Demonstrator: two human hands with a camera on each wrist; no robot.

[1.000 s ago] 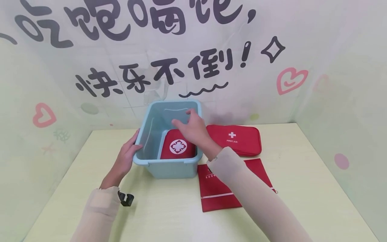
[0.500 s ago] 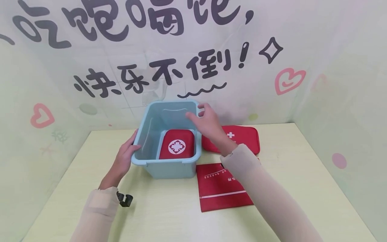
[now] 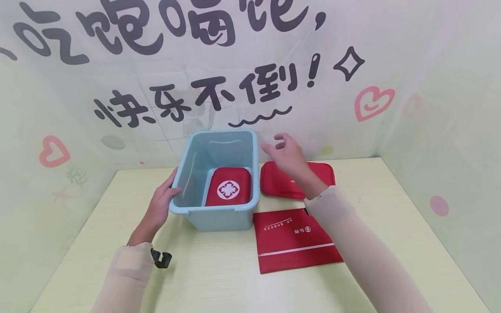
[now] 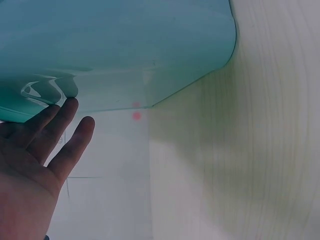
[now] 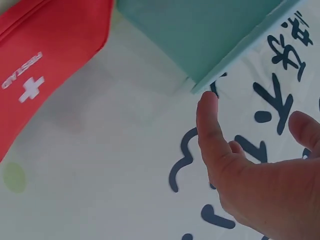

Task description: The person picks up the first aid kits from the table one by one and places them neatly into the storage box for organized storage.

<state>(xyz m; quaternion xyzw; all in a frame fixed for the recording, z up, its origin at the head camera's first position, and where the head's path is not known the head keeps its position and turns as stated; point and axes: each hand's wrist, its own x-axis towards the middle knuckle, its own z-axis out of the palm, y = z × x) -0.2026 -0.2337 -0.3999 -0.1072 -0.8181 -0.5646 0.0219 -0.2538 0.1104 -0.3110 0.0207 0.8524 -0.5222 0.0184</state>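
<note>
My left hand holds the light blue plastic bin by its left side. Its thumb lies over the rim, and its fingers touch the outer wall in the left wrist view. Inside the bin lies a red first aid case with a white cross emblem. My right hand hovers to the right of the bin with fingers loosely bent and nothing in them. Below that hand is a red first aid pouch, partly covered by the arm; its white cross shows in the right wrist view.
A flat red zip bag with white print lies in front of the pouch, the right sleeve crossing its edge. All stand on a pale wooden table against a printed wall. A black clip sits at the left wrist.
My right hand has moved from over the bin's inside, across its right rim, to above the first aid pouch. The left hand keeps its place on the bin.
</note>
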